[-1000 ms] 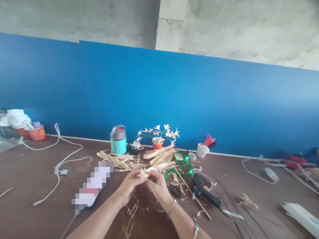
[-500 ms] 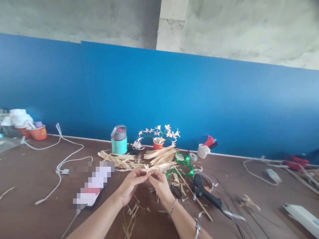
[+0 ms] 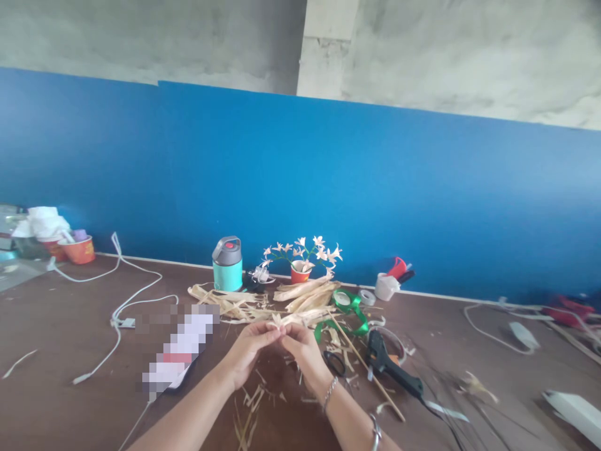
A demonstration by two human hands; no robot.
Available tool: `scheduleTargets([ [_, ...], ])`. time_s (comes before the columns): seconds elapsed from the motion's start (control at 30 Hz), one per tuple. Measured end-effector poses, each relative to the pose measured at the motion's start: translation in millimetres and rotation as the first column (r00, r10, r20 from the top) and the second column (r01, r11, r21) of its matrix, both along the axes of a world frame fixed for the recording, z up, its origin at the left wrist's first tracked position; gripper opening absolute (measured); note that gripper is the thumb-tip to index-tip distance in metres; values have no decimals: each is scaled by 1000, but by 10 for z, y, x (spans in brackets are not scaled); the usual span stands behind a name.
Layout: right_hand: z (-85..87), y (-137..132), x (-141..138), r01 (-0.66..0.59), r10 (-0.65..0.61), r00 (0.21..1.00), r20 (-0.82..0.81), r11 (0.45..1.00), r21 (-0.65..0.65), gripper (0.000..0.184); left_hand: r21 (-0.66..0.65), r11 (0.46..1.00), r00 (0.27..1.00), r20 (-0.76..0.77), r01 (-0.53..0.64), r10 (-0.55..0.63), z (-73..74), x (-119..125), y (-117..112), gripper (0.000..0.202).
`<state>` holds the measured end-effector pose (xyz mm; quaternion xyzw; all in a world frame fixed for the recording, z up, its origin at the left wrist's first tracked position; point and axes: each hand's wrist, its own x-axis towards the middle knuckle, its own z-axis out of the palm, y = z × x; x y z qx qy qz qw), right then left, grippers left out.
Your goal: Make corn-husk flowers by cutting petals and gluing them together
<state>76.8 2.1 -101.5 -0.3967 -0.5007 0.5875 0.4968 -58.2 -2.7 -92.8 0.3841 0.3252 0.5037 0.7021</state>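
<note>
Blue wall stands behind a brown table [image 3: 70,326]. Both hands meet in the middle: the left hand [image 3: 248,352] and the right hand [image 3: 303,352] pinch one small straw flower [image 3: 278,321] between their fingertips, held just above the table. Scissors [image 3: 334,362] and a glue gun [image 3: 392,368] lie right of the hands. No writing can be read.

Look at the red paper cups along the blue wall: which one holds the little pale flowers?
The red cup just right of the teal flask, behind the hands. The red cups at far left hold no flowers.
</note>
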Motion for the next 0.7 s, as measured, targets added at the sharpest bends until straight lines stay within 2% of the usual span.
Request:
scheduleTargets([
  [0.33,-47,20,-14,-19,19,1000,-13,1000,23,25,1,1000,1000,5,10,-10,-25,-22,-6,13],
  [0.7,-28,7,-25,-21,20,1000,24,999,37,21,12,1000,1000,21,16,-16,-51,-16,8,14],
])
